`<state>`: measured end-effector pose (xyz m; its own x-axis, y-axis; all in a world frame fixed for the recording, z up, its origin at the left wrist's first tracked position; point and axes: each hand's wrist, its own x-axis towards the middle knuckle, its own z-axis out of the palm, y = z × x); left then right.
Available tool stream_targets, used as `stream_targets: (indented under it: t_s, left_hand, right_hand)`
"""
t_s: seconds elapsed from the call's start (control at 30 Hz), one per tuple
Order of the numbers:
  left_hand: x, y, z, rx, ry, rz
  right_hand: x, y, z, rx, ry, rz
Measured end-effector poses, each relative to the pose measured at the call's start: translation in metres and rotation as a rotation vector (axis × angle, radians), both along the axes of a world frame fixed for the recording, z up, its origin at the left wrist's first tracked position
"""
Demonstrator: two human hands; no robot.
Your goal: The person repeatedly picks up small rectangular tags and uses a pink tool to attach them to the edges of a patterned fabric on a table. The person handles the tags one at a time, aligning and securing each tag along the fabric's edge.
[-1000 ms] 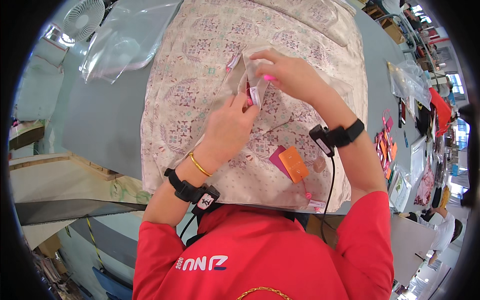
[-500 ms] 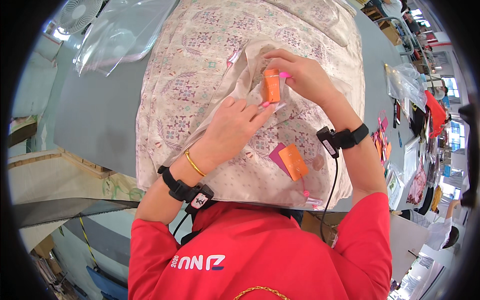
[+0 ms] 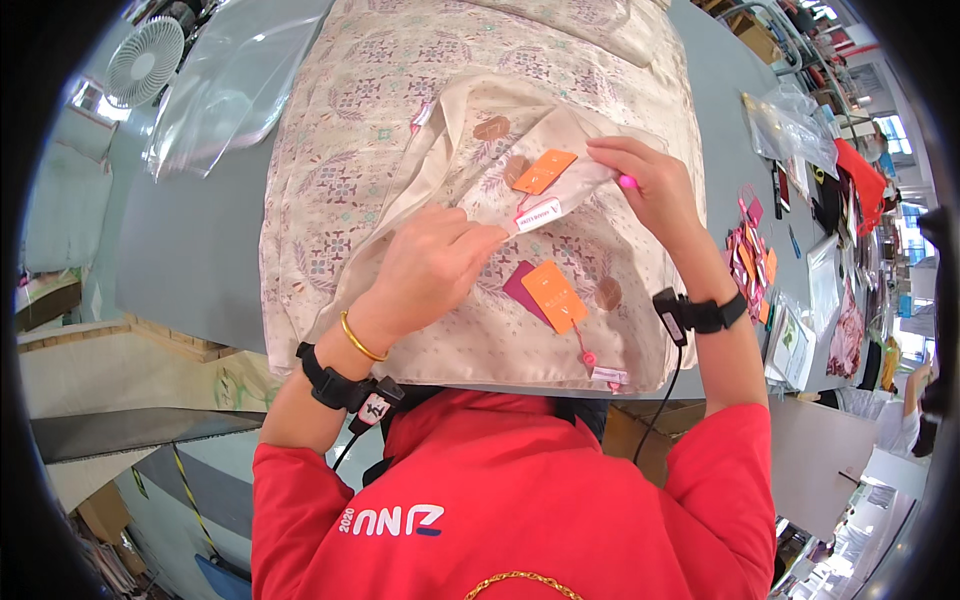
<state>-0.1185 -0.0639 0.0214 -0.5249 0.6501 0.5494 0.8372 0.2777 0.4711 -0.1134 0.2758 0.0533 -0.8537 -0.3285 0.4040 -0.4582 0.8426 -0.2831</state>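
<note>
My left hand (image 3: 425, 268) pinches the near corner of a folded-back layer of thin cream cloth (image 3: 470, 130), right beside a small white label (image 3: 540, 214). Across from it, my right hand (image 3: 655, 190) has thumb and fingers closed on the edge of the same layer, which stretches between both hands. An orange hang tag (image 3: 545, 172) lies on this layer, a round brownish sticker (image 3: 516, 169) at its side. Nearer me, a second orange tag (image 3: 555, 297) overlaps a purple card (image 3: 525, 293), with a pink cord running to a label at the hem.
A stack of printed cream cloths (image 3: 350, 130) covers the grey table (image 3: 190, 250). Clear plastic bags (image 3: 230, 90) lie at the far left, near a white fan (image 3: 145, 60). To the right are a bunch of tags (image 3: 748, 250) and another plastic bag (image 3: 790, 130).
The orange tag that was between my hands now lies on the cloth. My right hand has moved right and the layer is pulled flatter. My left hand has shifted slightly left and nearer me.
</note>
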Motion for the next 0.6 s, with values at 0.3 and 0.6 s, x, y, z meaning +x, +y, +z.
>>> stream_targets:
  t_s: [0.3,0.6]
  left_hand:
    - [0.032,-0.006,0.020,-0.047,-0.291,-0.193]
    - [-0.122,0.028,-0.046,-0.376,-0.041,0.519]
  right_hand:
    - [0.195,0.025,0.050,0.221,-0.163,-0.035]
    - [0.267,0.001,0.033,0.270,-0.611,-0.178]
